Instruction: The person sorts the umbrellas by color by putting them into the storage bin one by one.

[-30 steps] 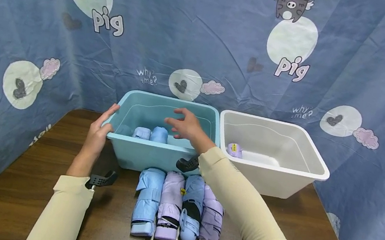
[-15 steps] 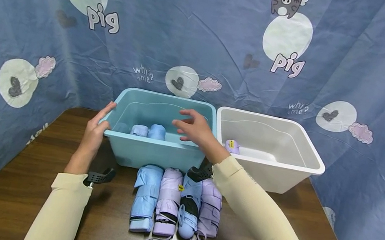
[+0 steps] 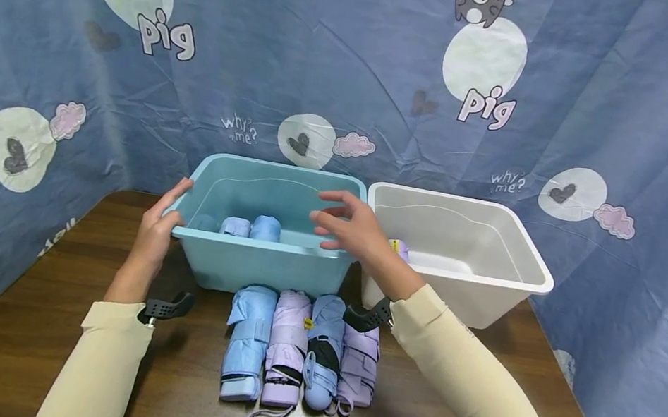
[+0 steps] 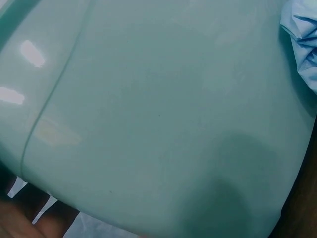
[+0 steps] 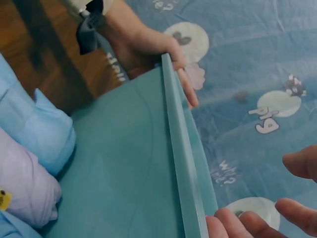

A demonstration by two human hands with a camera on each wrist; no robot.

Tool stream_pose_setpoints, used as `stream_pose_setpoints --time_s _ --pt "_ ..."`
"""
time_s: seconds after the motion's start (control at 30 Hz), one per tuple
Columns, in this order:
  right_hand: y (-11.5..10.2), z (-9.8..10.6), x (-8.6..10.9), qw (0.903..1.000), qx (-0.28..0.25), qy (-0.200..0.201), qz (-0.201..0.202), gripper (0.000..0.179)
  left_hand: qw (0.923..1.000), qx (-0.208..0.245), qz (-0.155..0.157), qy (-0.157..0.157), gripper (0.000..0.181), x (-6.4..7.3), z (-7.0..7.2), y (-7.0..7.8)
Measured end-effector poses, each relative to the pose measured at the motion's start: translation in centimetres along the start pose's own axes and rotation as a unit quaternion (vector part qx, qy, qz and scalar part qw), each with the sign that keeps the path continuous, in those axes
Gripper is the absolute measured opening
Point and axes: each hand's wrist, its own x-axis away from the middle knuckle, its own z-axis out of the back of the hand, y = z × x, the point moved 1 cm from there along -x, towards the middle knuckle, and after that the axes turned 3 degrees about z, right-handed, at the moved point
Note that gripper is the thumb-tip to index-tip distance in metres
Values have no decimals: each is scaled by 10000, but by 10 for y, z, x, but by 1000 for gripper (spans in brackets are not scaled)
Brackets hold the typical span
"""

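My left hand (image 3: 156, 230) grips the left rim of the teal plastic bin (image 3: 264, 266) near its front corner. The right wrist view shows that left hand (image 5: 148, 49) at the rim as well. Over the bin's right side hovers my right hand (image 3: 350, 229), fingers spread and bent, holding nothing. Inside the bin lie two blue rolled bundles (image 3: 267, 228), resembling folded umbrellas. In front of it lie several folded umbrellas side by side: a light blue one (image 3: 247, 342), a lilac one (image 3: 288, 344), a darker blue one (image 3: 326, 328) and a purple one (image 3: 358, 365).
A white bin (image 3: 456, 297) stands close to the teal bin's right side, with a lavender bundle (image 3: 400, 248) inside, partly hidden by my right hand. Both bins rest on a brown wooden table (image 3: 73, 286). Behind them hangs a blue printed cloth (image 3: 332, 37).
My right hand has moved right, from over the teal bin's middle to its right rim. The left hand stays on the rim. The whole head view has shifted slightly.
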Motion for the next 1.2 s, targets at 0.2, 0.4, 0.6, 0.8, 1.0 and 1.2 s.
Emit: stream_pose_setpoints --time_s 0.2,0.4,0.6,0.8,1.0,1.2 --pt "-1 9 14 9996 -134 93 229 39 10000 29 -64 23 67 -2 -1 -5" --pt "4 19 34 9990 -25 94 431 30 10000 29 -4 18 68 -2 -4 -7" --pt "12 29 55 9981 176 164 572 26 10000 49 50 -23 68 -2 -5 -5" --pt "28 36 71 9987 353 93 364 29 10000 40 56 -2 67 2 -4 5" --pt "50 38 84 9991 417 12 40 30 9999 71 76 31 68 -1 -1 -2" --pt "71 39 96 9967 783 -197 -19 31 9998 144 84 50 68 -2 -1 -2"
